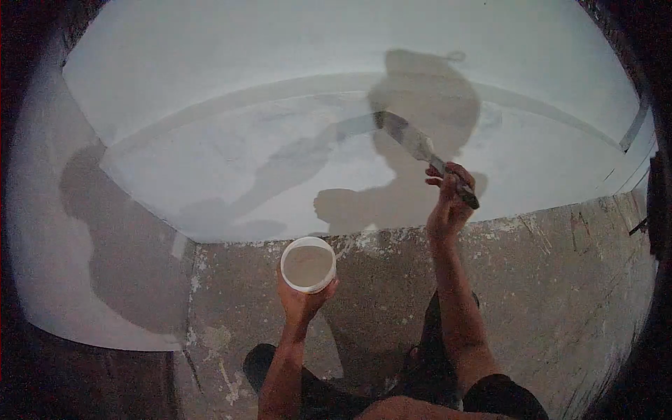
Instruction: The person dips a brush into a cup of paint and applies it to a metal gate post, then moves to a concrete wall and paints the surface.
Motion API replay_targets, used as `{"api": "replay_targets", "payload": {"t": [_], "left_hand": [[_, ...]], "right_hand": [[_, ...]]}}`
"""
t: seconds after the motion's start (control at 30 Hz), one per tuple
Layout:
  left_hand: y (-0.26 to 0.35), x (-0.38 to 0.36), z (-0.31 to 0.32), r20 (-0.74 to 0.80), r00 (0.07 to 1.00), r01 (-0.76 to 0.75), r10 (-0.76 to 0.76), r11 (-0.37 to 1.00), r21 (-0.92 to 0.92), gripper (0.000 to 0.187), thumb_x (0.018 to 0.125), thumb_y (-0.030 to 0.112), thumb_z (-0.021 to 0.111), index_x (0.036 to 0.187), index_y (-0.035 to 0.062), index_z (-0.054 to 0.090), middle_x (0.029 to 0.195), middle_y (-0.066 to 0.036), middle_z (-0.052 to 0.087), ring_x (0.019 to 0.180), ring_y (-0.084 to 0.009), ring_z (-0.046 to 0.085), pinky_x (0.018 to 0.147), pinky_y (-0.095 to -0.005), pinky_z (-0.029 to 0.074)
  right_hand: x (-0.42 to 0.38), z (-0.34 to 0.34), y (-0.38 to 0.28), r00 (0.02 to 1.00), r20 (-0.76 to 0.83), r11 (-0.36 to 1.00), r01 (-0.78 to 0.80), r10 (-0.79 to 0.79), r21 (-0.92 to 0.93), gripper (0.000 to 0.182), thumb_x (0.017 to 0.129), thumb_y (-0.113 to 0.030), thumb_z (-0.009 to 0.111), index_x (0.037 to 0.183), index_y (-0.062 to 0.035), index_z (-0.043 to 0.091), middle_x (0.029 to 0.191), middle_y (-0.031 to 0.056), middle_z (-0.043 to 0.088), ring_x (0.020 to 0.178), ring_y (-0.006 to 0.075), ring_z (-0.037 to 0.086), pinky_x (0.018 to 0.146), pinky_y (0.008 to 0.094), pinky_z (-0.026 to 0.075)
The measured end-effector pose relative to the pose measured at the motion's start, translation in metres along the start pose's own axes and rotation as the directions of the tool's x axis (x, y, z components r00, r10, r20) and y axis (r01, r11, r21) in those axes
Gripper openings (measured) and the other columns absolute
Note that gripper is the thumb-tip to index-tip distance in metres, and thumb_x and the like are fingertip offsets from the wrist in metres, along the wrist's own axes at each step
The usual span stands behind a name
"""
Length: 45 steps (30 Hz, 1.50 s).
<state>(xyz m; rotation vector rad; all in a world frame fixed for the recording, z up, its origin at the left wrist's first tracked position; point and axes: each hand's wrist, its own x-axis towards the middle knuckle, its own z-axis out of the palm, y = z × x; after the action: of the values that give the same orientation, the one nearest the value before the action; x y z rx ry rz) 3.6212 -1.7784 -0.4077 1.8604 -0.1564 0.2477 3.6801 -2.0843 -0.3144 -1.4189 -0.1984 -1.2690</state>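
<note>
My left hand (305,299) is wrapped round a small white bucket (287,268), tilted so that its round mouth faces me. Pale paint (309,266) fills much of what shows inside it. Higher and to the right, my right hand (451,199) grips the handle of a flat paintbrush (420,145). Its dark bristles point up and left and overlap the white wall (294,161) in this view. Part of the handle's lower end sticks out past my palm.
Speckled, paint-spotted floor (546,301) runs below the wall. At the left, a side wall (70,245) meets it in a corner. Shadows of my head, arms and the brush fall across the wall. My bent legs (329,399) are at the bottom.
</note>
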Motion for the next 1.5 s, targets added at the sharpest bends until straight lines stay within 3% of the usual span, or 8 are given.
{"api": "replay_targets", "payload": {"t": [0.2,0.3,0.37,0.47,0.8,0.93,1.07,1.5], "left_hand": [[-0.013,0.003,0.008,-0.014,0.999,-0.039,0.037,0.987,-0.154,0.106,0.061,0.029,0.101,0.144,0.0012,0.041,0.131,-0.014,0.059,0.121,-0.0291,0.063,0.103,-0.0435,0.053],[-0.021,0.007,0.012,-0.035,0.948,-0.311,0.316,0.944,0.106,0.106,0.062,0.031,0.101,0.144,0.0004,0.041,0.131,-0.015,0.06,0.12,-0.029,0.063,0.103,-0.0437,0.052],[-0.009,0.008,0.007,-0.008,0.989,-0.15,0.15,0.98,-0.131,0.108,0.062,0.031,0.1,0.146,0.0007,0.038,0.131,-0.016,0.059,0.121,-0.0292,0.062,0.104,-0.0441,0.052],[-0.001,0.004,0.003,0.046,0.986,-0.163,0.158,0.971,0.177,0.111,0.062,0.03,0.101,0.147,0.0002,0.036,0.132,-0.017,0.059,0.123,-0.0296,0.061,0.105,-0.044,0.051],[-0.006,0.008,0.011,-0.023,0.991,-0.126,0.129,0.986,0.108,0.11,0.059,0.027,0.102,0.145,0.0007,0.038,0.133,-0.016,0.059,0.123,-0.0281,0.061,0.105,-0.0438,0.052],[0.007,0.008,0.015,-0.006,0.999,0.044,-0.045,0.987,-0.152,0.11,0.058,0.028,0.102,0.144,0.0012,0.04,0.131,-0.015,0.061,0.121,-0.028,0.063,0.103,-0.043,0.054],[-0.036,0.008,0.021,0.037,0.999,0.041,-0.037,0.991,-0.124,0.108,0.057,0.029,0.103,0.143,0.0023,0.043,0.13,-0.014,0.062,0.12,-0.0279,0.063,0.103,-0.043,0.054],[0.008,0.008,0.005,0.057,0.986,0.166,-0.16,0.975,-0.15,0.107,0.057,0.025,0.103,0.143,0.0027,0.042,0.13,-0.014,0.061,0.121,-0.0283,0.063,0.104,-0.0435,0.053]], "right_hand": [[-0.013,0.025,-0.009,0.987,0.152,0.994,-0.071,0.057,0.089,0.028,0.108,-0.019,0.057,0.127,0.0022,0.055,0.111,0.02,0.07,0.102,0.0294,0.073,0.081,0.0399,0.061],[-0.017,0.053,-0.004,0.952,0.284,0.974,-0.167,0.118,0.155,0.023,0.108,-0.014,0.055,0.123,0.0031,0.062,0.112,0.0176,0.071,0.104,0.0247,0.072,0.085,0.0381,0.062],[-0.012,0.051,0.005,0.954,0.286,0.982,-0.134,0.092,0.131,0.022,0.108,-0.012,0.055,0.123,0.0021,0.063,0.114,0.0173,0.07,0.105,0.0248,0.072,0.085,0.0382,0.062],[-0.005,0.026,0.016,0.95,0.299,0.996,-0.09,0.09,-0.013,0.024,0.108,-0.014,0.055,0.126,0.0023,0.058,0.115,0.0163,0.07,0.106,0.0275,0.072,0.085,0.0395,0.061],[-0.011,-0.019,0.012,0.994,0.092,0.997,0.062,-0.065,0.044,0.033,0.109,-0.023,0.055,0.132,0.0004,0.054,0.115,0.0184,0.07,0.103,0.0305,0.073,0.078,0.0413,0.062],[-0.023,0.019,0.015,0.889,0.454,0.993,0.097,-0.059,-0.061,0.02,0.106,-0.009,0.057,0.121,0.0034,0.062,0.117,0.0185,0.069,0.104,0.028,0.072,0.085,0.0392,0.061],[-0.03,0.048,0.023,0.926,0.363,0.994,-0.107,0.106,-0.017,0.013,0.099,0.003,0.06,0.111,0.0035,0.067,0.109,0.0172,0.074,0.1,0.0219,0.072,0.088,0.0339,0.057],[-0.024,0.023,0.014,0.95,0.312,0.992,0.051,-0.013,-0.114,0.014,0.101,-0.002,0.06,0.112,0.0048,0.067,0.103,0.0158,0.075,0.095,0.0244,0.073,0.087,0.0371,0.057]]}}
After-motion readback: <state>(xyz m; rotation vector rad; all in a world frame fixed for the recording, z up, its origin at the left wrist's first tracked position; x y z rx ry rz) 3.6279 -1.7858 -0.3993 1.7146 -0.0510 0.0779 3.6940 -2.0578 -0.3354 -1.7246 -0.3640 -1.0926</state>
